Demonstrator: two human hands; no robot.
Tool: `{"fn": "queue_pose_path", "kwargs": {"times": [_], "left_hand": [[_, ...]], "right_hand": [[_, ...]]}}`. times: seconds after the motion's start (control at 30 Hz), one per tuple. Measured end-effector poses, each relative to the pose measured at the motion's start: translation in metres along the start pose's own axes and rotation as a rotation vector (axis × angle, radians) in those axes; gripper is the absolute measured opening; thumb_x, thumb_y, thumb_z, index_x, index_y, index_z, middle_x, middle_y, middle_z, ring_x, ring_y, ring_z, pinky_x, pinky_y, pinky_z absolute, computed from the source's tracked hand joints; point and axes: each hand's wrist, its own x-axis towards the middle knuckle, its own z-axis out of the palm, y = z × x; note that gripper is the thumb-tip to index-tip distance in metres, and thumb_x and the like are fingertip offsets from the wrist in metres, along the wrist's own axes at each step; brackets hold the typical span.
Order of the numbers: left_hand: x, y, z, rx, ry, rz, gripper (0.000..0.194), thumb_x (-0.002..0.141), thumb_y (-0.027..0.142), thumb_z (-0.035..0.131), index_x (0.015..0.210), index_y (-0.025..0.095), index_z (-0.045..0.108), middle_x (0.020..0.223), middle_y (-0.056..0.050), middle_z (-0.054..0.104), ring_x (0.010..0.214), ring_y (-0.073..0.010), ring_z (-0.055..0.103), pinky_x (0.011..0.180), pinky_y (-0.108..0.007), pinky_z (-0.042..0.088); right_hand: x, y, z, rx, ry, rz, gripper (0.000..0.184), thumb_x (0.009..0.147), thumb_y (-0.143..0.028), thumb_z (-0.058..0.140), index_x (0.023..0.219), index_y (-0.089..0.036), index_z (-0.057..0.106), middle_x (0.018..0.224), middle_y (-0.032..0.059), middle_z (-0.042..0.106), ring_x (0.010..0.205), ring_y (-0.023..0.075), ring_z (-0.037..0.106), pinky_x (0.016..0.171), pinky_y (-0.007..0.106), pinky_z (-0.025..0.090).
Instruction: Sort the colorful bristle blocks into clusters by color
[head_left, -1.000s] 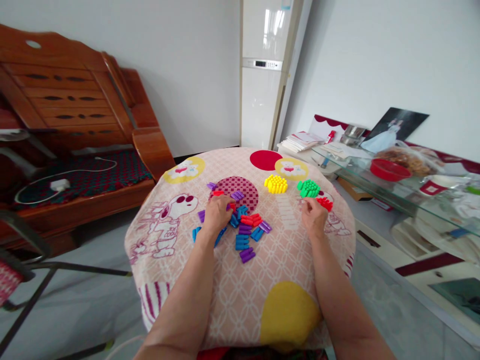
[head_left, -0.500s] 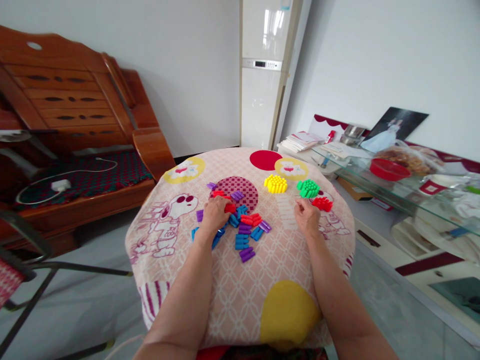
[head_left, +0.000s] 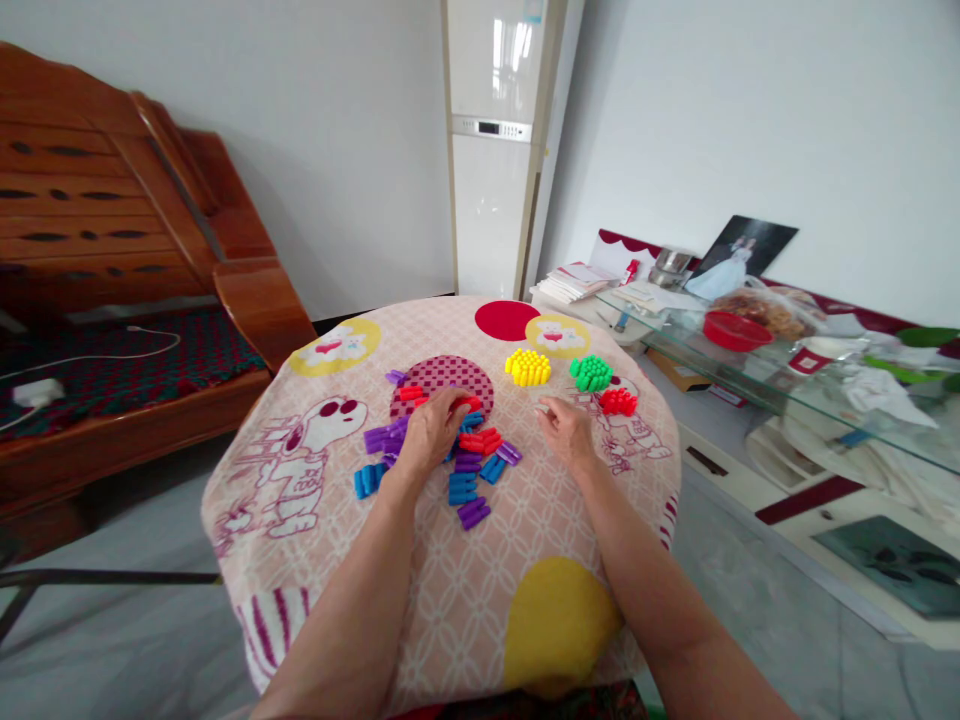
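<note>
My left hand reaches over a loose pile of coloured plastic pieces, its fingers closed on a red ridged piece. Around it lie purple pieces, blue pieces and another red group. My right hand is a little above the cloth, thumb and fingertips together, with no piece visible in them. Beyond and beside it are a yellow cluster, a green cluster and a small red cluster of the same ridged pieces.
The round table has a patterned cloth. At the right stands a glass-topped cabinet bearing a red bowl, papers and a photo. A wooden bench is at the left, and a tall white appliance behind the table.
My right hand has moved left, away from the small red cluster toward the pile. My left hand stays over the pile with the red piece. The view has turned slightly right.
</note>
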Motion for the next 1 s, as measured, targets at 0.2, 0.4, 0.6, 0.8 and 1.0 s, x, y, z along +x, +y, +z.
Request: {"fn": "queue_pose_path", "kwargs": {"times": [0.2, 0.4, 0.6, 0.8, 1.0], "left_hand": [[-0.003, 0.025, 0.014, -0.127, -0.142, 0.075, 0.026, 0.095, 0.039, 0.052, 0.103, 0.020, 0.067, 0.099, -0.006, 0.074, 0.089, -0.0198, 0.068, 0.080, -0.030, 0.051], [-0.005, 0.031, 0.018, -0.171, -0.166, 0.066, 0.022, 0.091, 0.035, 0.058, 0.102, 0.018, 0.067, 0.091, -0.005, 0.073, 0.079, -0.0179, 0.066, 0.073, -0.029, 0.051], [-0.006, 0.032, 0.024, -0.237, -0.143, 0.085, 0.025, 0.083, 0.019, 0.061, 0.107, 0.017, 0.066, 0.096, -0.007, 0.072, 0.084, -0.0187, 0.067, 0.079, -0.031, 0.054], [-0.008, 0.030, 0.032, -0.303, -0.196, 0.071, 0.039, 0.080, 0.009, 0.057, 0.116, 0.018, 0.065, 0.107, -0.010, 0.072, 0.096, -0.0209, 0.069, 0.088, -0.037, 0.057], [-0.010, 0.027, 0.036, -0.325, -0.221, 0.098, 0.038, 0.087, 0.016, 0.054, 0.124, 0.019, 0.062, 0.109, -0.010, 0.072, 0.100, -0.0210, 0.071, 0.088, -0.036, 0.058]], "right_hand": [[-0.002, -0.018, 0.010, 0.548, -0.255, 0.117, 0.039, 0.087, -0.049, 0.059, 0.109, -0.020, 0.074, 0.092, 0.0066, 0.075, 0.072, 0.0199, 0.067, 0.061, 0.030, 0.053], [0.000, -0.018, 0.012, 0.788, -0.402, 0.287, 0.039, 0.072, -0.048, 0.075, 0.097, -0.019, 0.073, 0.070, 0.0008, 0.071, 0.053, 0.0153, 0.061, 0.051, 0.028, 0.051], [0.001, -0.019, 0.008, 0.853, -0.387, 0.309, 0.033, 0.066, -0.041, 0.079, 0.087, -0.018, 0.069, 0.068, -0.0001, 0.071, 0.053, 0.0142, 0.061, 0.049, 0.025, 0.049], [-0.002, -0.013, 0.016, 0.684, -0.357, 0.222, 0.033, 0.066, -0.038, 0.080, 0.091, -0.018, 0.071, 0.079, 0.0015, 0.074, 0.068, 0.0163, 0.066, 0.058, 0.026, 0.051], [-0.003, -0.012, 0.012, 0.389, -0.270, 0.096, 0.021, 0.073, -0.037, 0.075, 0.077, -0.018, 0.067, 0.070, -0.0004, 0.068, 0.064, 0.0143, 0.061, 0.060, 0.025, 0.045]]}}
